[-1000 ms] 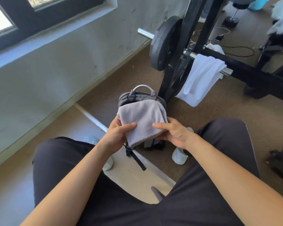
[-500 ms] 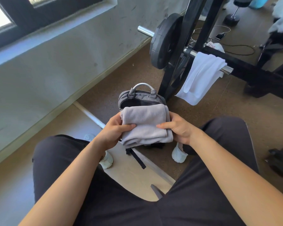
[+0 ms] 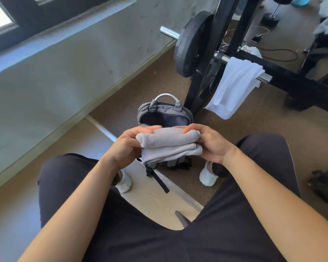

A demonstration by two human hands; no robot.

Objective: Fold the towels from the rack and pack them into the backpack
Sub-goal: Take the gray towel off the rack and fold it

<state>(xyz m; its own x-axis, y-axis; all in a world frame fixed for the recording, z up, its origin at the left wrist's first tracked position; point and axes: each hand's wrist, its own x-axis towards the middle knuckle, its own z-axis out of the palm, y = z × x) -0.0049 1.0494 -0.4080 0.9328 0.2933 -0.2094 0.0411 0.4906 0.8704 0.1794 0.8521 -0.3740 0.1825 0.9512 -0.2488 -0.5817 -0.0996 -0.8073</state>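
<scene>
Grey towel, folded into a thick bundle, is held just above the near rim of the backpack. Left hand grips one end and right hand the other, fingers curled over the top fold, probably to stop the layers springing apart.

Backpack stands upright on the floor, zip open, dark inside showing. Its mouth faces up, so a straight lowering looks possible. The bundle seems about as wide as the opening and may need squeezing or going in end-first.

Black rack post stands close behind the backpack's far right corner. White towel hangs on the bar beyond the backpack to the right, not yet folded. Wall lies left of the backpack, well apart. Open room is above the backpack and on its near side.
</scene>
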